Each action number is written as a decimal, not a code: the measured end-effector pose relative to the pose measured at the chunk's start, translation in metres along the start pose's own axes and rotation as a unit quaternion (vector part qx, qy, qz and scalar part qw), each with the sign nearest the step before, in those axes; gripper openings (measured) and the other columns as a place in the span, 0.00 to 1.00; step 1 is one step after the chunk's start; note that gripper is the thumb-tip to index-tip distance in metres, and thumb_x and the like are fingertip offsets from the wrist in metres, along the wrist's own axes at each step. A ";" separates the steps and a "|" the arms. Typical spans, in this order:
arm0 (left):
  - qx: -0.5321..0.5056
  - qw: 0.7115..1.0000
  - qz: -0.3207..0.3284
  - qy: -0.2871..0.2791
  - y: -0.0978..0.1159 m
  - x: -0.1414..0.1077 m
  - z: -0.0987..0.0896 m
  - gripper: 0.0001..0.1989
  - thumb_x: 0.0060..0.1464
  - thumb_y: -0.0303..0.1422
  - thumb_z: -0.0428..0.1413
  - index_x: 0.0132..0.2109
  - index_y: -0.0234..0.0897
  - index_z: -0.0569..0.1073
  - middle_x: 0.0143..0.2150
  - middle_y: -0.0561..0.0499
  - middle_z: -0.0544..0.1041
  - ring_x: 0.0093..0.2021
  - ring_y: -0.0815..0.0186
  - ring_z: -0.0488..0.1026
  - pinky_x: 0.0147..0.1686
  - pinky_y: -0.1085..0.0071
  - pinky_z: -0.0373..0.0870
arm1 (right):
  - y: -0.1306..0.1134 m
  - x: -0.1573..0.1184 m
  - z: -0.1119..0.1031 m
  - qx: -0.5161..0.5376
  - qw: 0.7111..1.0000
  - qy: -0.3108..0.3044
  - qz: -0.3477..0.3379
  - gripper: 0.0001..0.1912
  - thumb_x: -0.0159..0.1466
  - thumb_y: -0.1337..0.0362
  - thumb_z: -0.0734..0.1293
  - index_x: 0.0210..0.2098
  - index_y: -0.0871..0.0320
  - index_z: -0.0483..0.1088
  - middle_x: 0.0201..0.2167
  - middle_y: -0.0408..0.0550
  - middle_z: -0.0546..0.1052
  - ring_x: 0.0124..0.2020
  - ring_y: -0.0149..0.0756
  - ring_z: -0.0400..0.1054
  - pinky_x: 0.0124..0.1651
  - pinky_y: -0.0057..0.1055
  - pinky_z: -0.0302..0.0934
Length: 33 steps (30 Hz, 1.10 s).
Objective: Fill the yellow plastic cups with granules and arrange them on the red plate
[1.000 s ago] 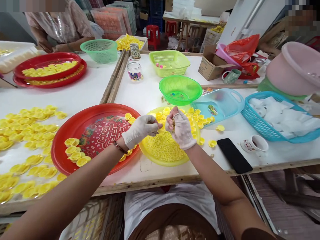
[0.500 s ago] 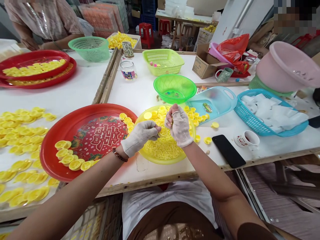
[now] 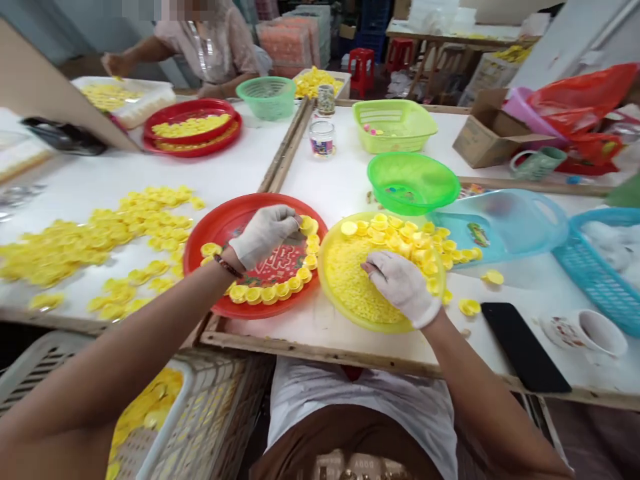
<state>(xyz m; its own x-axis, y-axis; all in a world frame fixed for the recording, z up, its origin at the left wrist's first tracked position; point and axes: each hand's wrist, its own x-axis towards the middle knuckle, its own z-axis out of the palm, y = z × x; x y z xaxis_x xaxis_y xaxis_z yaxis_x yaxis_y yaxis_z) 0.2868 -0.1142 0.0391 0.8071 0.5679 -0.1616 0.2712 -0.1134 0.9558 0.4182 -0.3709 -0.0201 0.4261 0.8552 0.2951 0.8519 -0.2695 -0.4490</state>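
Observation:
My left hand (image 3: 265,235), in a white glove with bare fingertips, is closed in a pinch on a small yellow plastic cup (image 3: 309,225) at the right side of the red tray (image 3: 217,230). A curved row of similar cups (image 3: 269,294) lies along the tray's edge. My right hand (image 3: 404,285), gloved alike, rests low over the yellow pellets (image 3: 347,277) in the yellow basin (image 3: 363,325). Its fingers are drawn together, and whatever they hold is hidden. Behind it, a heap of yellow cups (image 3: 407,233) covers the basin's far side.
Loose yellow pieces (image 3: 75,243) spread over the table at left. A green bowl (image 3: 415,180), a blue scoop-shaped tray (image 3: 520,223), a phone (image 3: 523,347) and a cup of dark drink (image 3: 597,332) stand around the basin. A co-worker (image 3: 210,47) sits across the table.
My hands were close together above the basin and have parted. The left moved left over the red tray; the right came down to the pellets. The view has swung left, and more cups line the tray.

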 end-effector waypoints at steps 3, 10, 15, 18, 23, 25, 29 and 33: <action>0.264 0.954 0.045 0.134 -0.011 0.007 -0.073 0.06 0.54 0.33 0.56 0.36 0.35 0.74 0.32 0.46 0.77 0.36 0.59 0.76 0.41 0.63 0.72 | 0.001 -0.005 0.008 -0.079 0.996 -0.017 -0.042 0.11 0.71 0.60 0.60 0.36 0.57 0.71 0.36 0.50 0.74 0.38 0.41 0.67 0.44 0.36 0.57; 0.590 0.793 -0.024 0.148 -0.048 -0.007 -0.157 0.16 0.60 0.32 0.49 0.45 0.29 0.79 0.52 0.39 0.73 0.51 0.53 0.67 0.53 0.57 0.61 | 0.001 -0.008 0.010 -0.116 0.992 -0.006 -0.052 0.11 0.71 0.61 0.60 0.38 0.58 0.71 0.36 0.50 0.73 0.39 0.41 0.66 0.44 0.36 0.57; 0.636 0.757 -0.067 0.138 -0.056 -0.014 -0.156 0.16 0.61 0.34 0.49 0.43 0.30 0.80 0.53 0.37 0.72 0.55 0.46 0.64 0.55 0.48 0.59 | -0.007 -0.011 0.009 -0.158 0.985 -0.029 -0.062 0.14 0.70 0.55 0.61 0.42 0.59 0.72 0.40 0.53 0.74 0.42 0.43 0.66 0.46 0.37 0.56; 0.642 0.748 -0.053 0.160 -0.049 -0.004 -0.138 0.18 0.61 0.37 0.49 0.43 0.28 0.79 0.53 0.34 0.72 0.55 0.41 0.64 0.53 0.46 0.60 | -0.011 -0.011 0.014 -0.192 0.978 -0.051 -0.059 0.19 0.70 0.50 0.60 0.42 0.60 0.72 0.40 0.56 0.75 0.42 0.45 0.65 0.45 0.38 0.55; 0.505 0.849 0.121 0.099 -0.026 0.025 -0.046 0.15 0.60 0.37 0.49 0.39 0.35 0.79 0.41 0.41 0.76 0.43 0.54 0.72 0.44 0.61 0.66 | -0.007 -0.003 0.022 -0.166 0.982 -0.083 -0.026 0.19 0.73 0.55 0.56 0.36 0.59 0.71 0.34 0.52 0.76 0.35 0.39 0.65 0.37 0.35 0.52; 0.490 0.854 0.168 0.047 -0.015 0.036 0.004 0.15 0.61 0.35 0.48 0.39 0.35 0.79 0.38 0.43 0.77 0.40 0.58 0.72 0.42 0.64 0.66 | -0.006 0.001 0.022 -0.099 0.992 -0.083 -0.001 0.19 0.73 0.55 0.57 0.31 0.58 0.68 0.29 0.48 0.73 0.30 0.35 0.63 0.33 0.33 0.49; 0.540 0.798 0.264 -0.040 0.001 0.056 0.077 0.16 0.57 0.37 0.55 0.49 0.36 0.78 0.47 0.41 0.76 0.46 0.56 0.73 0.44 0.64 0.67 | -0.007 0.010 0.014 0.174 0.981 -0.012 0.091 0.22 0.70 0.52 0.60 0.23 0.56 0.57 0.21 0.40 0.62 0.24 0.29 0.55 0.29 0.31 0.48; 0.599 0.751 0.264 -0.081 0.010 0.062 0.094 0.14 0.59 0.33 0.52 0.46 0.34 0.79 0.47 0.38 0.77 0.46 0.54 0.74 0.42 0.63 0.67 | -0.006 0.019 0.003 0.507 0.830 0.069 0.223 0.23 0.65 0.46 0.65 0.25 0.54 0.54 0.19 0.35 0.56 0.18 0.25 0.49 0.22 0.27 0.45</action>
<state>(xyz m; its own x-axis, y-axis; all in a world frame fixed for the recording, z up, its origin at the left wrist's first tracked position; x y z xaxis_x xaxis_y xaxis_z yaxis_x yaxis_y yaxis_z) 0.3893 -0.1569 0.0154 0.9950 0.0902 0.0420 0.0901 -0.9959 0.0051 0.4200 -0.3517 -0.0138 0.7201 0.6932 -0.0296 -0.0652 0.0252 -0.9976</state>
